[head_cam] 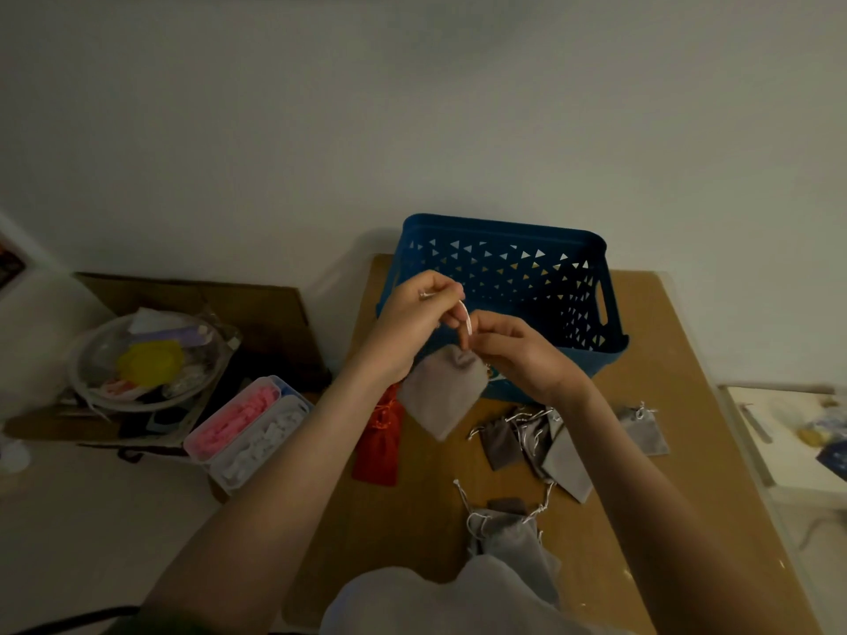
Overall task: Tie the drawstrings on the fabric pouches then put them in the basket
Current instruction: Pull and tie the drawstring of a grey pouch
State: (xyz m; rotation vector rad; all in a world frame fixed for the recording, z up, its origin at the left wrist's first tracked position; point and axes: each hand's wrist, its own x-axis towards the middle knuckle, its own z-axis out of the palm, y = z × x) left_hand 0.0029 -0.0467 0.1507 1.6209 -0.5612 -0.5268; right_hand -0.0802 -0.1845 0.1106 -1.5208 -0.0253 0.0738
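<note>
A grey fabric pouch (442,390) hangs in the air in front of the blue plastic basket (504,286). Its white drawstring (464,317) runs up between my hands. My left hand (412,323) pinches the upper end of the string. My right hand (513,346) pinches the string just above the pouch's gathered neck. A red pouch (381,440) lies on the brown table (664,359) under my left forearm. Several grey pouches (538,444) lie loose to the right, one alone (641,428) further right, and more (508,533) near me.
Left of the table, a clear box (250,433) holds pink and white pieces. Beyond it a round bowl (146,364) of odds and ends sits on cardboard. A white tray (797,433) stands at the right. The wall rises behind the basket.
</note>
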